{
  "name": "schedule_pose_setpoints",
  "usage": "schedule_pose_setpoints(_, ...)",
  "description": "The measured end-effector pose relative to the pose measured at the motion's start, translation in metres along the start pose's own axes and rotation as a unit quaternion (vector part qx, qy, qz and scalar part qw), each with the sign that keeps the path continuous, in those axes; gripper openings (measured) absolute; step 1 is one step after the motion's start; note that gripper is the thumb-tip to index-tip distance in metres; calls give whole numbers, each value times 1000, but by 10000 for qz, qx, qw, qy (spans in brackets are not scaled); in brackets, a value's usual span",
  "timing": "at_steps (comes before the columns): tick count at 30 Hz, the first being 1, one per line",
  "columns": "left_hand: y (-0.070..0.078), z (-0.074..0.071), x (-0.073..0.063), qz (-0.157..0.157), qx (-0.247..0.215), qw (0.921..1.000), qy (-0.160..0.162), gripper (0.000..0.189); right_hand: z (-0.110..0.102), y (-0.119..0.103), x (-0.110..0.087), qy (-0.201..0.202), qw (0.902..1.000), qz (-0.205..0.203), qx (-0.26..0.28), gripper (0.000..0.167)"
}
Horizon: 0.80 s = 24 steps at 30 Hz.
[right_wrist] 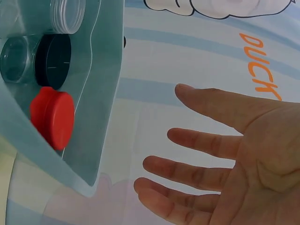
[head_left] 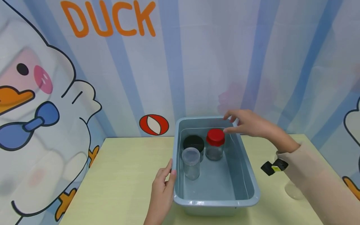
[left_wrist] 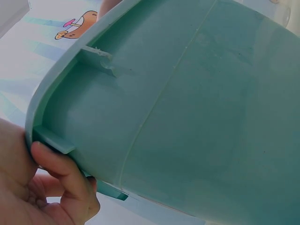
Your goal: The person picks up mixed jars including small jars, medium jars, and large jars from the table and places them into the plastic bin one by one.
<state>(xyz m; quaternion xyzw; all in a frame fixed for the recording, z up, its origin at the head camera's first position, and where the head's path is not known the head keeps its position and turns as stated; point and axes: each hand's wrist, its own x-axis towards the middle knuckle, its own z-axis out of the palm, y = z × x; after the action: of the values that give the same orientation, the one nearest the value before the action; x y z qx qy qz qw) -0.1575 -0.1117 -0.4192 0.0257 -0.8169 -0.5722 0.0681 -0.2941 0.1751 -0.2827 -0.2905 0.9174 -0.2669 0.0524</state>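
A grey-blue plastic bin stands on the table with three jars inside. My left hand grips its left rim; the left wrist view shows fingers curled beneath the lip. At the bin's far right corner, my right hand hovers with fingers spread, holding nothing. Nearest to it is a clear jar with a red lid. A black-lidded jar stands to the left of that one. In front of the black lid is a clear jar with a translucent lid. All three stand upright.
Right of the bin, a clear round object lies on the pale yellow table, partly covered by the right sleeve. A printed duck curtain hangs directly behind the table. A black strap piece sits at the right wrist.
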Motion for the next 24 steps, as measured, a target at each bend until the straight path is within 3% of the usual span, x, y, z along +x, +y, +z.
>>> schedule_pose_setpoints(11,-1,0,0,40,-95,9999,-12,50,-9,11,-11,-43,9997,234,-61,45)
schedule_pose_setpoints(24,1,1,0,-44,-30,10000,19,51,-10,29,-21,119,9993,158,-303,47)
